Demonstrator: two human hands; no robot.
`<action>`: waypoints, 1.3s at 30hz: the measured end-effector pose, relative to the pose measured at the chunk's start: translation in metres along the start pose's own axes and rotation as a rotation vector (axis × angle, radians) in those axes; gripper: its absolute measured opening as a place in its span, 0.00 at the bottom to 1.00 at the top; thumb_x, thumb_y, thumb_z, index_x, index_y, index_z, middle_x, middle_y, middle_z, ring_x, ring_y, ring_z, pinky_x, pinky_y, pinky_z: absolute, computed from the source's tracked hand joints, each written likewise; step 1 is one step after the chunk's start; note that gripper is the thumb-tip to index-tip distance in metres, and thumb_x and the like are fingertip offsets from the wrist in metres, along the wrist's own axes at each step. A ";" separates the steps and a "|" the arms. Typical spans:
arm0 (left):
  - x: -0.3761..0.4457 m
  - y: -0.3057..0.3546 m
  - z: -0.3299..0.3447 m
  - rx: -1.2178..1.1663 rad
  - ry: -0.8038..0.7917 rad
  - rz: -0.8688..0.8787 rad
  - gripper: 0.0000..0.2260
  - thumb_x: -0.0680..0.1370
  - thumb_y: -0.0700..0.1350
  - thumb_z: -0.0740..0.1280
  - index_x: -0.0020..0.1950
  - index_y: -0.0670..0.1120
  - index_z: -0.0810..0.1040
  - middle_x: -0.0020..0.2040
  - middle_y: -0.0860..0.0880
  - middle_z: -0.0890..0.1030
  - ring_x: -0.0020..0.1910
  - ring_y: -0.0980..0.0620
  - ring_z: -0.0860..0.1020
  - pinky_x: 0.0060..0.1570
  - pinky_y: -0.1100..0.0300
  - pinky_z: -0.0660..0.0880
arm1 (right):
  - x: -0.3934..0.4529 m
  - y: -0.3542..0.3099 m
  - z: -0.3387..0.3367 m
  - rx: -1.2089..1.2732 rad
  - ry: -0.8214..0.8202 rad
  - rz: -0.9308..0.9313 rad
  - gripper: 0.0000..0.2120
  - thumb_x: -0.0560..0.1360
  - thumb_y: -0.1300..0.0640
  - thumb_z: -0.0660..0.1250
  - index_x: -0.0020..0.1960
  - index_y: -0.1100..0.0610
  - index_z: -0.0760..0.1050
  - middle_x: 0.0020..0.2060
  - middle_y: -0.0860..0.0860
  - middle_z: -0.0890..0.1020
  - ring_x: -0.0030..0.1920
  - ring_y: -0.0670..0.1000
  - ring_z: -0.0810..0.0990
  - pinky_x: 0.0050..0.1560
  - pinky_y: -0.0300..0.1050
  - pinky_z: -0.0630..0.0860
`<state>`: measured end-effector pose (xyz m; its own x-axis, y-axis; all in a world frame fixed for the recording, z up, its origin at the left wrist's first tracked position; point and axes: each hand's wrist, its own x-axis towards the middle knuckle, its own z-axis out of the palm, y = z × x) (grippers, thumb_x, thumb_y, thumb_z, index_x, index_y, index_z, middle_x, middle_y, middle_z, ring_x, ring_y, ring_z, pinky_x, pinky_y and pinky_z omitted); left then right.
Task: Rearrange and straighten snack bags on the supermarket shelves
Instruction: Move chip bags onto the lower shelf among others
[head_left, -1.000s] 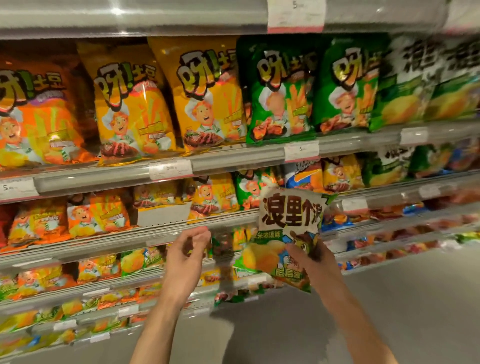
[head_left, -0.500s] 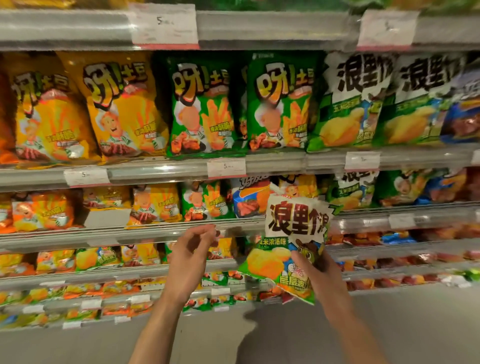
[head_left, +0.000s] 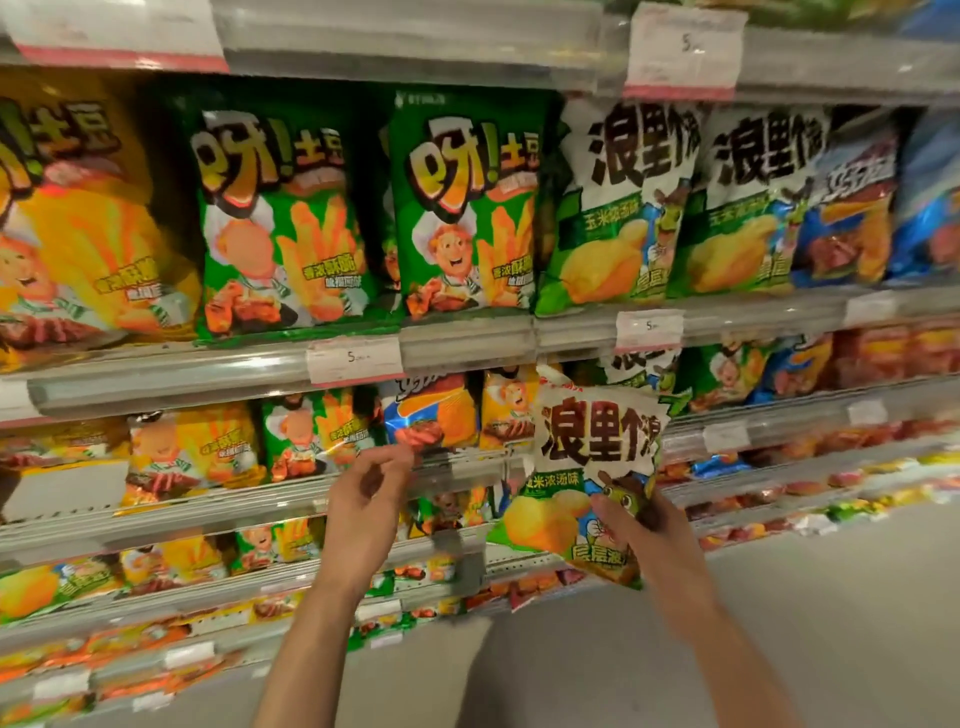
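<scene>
Held bag: white-and-green snack bag (head_left: 587, 483), upright, in front of the second shelf, right of the left hand.
Right hand (head_left: 641, 525): thumb and fingers pinch the bag's lower right.
Left hand (head_left: 363, 499): raised, fingers loosely curled, holding nothing; fingertips near the shelf rail (head_left: 208, 499), contact unclear.
Shelves: stocked tiers of bags, price tags (head_left: 355, 358) on rails.
Floor (head_left: 831, 597): pale grey.

Dim, warm light with soft blur throughout, wide-angle bending at the edges, glare on the shelf rails (head_left: 208, 371)
</scene>
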<state>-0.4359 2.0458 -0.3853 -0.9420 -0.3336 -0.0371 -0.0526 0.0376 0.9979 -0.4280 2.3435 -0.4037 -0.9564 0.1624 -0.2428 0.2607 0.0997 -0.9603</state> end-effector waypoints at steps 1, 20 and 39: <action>0.000 -0.001 0.005 0.005 0.000 -0.008 0.05 0.81 0.51 0.69 0.52 0.54 0.83 0.48 0.64 0.85 0.49 0.64 0.82 0.60 0.48 0.79 | 0.003 0.003 -0.005 -0.006 -0.003 0.013 0.34 0.57 0.34 0.79 0.60 0.45 0.80 0.50 0.45 0.88 0.52 0.50 0.87 0.58 0.57 0.82; 0.046 -0.008 0.170 0.411 0.145 0.094 0.08 0.81 0.42 0.69 0.56 0.55 0.76 0.48 0.57 0.80 0.49 0.62 0.80 0.51 0.63 0.78 | 0.121 0.004 -0.108 -0.068 -0.277 0.047 0.31 0.62 0.35 0.79 0.62 0.42 0.78 0.52 0.41 0.87 0.54 0.45 0.86 0.59 0.52 0.80; 0.090 -0.018 0.179 0.582 0.128 0.126 0.19 0.74 0.54 0.77 0.51 0.43 0.74 0.40 0.43 0.76 0.42 0.41 0.76 0.43 0.45 0.75 | 0.113 0.000 -0.101 -0.023 -0.254 0.078 0.29 0.62 0.38 0.78 0.62 0.42 0.78 0.49 0.35 0.86 0.50 0.37 0.84 0.46 0.33 0.79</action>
<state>-0.5788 2.1838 -0.4165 -0.9072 -0.4027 0.1221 -0.1501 0.5806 0.8002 -0.5229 2.4614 -0.4170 -0.9348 -0.0805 -0.3458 0.3355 0.1191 -0.9345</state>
